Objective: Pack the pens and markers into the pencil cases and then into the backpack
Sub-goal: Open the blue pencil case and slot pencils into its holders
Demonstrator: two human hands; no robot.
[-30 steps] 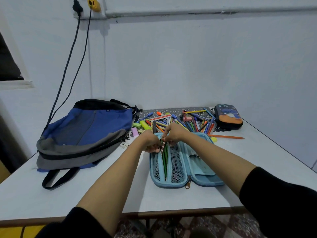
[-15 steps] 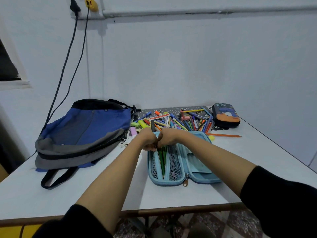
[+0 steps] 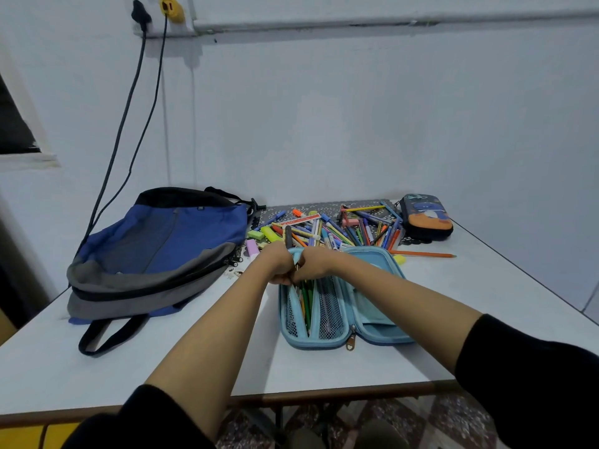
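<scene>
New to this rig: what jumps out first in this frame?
Both hands, left hand and right hand, meet with curled fingers on the pens in the open light blue pencil case at centre. Behind it sprawls a bright pile of pens and markers, with a blue and grey backpack lying to the left and a dark pencil case far right.

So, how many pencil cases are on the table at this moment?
2. A light blue case lies open in the near middle; a closed dark case sits far right, beyond the pens. The backpack might hide more.
</scene>
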